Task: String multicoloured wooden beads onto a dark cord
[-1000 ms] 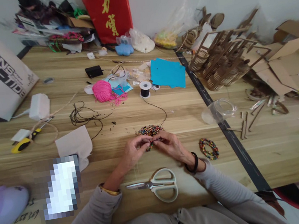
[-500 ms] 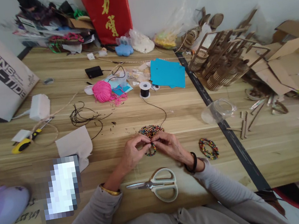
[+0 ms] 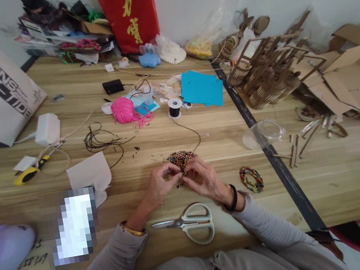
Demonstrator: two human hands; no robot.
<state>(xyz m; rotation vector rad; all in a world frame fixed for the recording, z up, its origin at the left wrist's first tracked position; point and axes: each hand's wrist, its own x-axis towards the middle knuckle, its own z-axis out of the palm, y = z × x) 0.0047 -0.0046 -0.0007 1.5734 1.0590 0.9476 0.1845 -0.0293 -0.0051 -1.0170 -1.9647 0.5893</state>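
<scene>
Pinching a beaded string (image 3: pixel 180 182) between us, our left hand (image 3: pixel 161 185) and right hand (image 3: pixel 204 178) meet fingertip to fingertip just near of the bead pile (image 3: pixel 179 156); our fingers hide most of the string.

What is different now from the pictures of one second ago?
The right hand has turned and closed in over the bead strand, so the small loop seen half a second ago is mostly hidden. The left hand keeps pinching the strand. The bead pile, the thread spool, the scissors and the finished bracelet lie where they were.
</scene>
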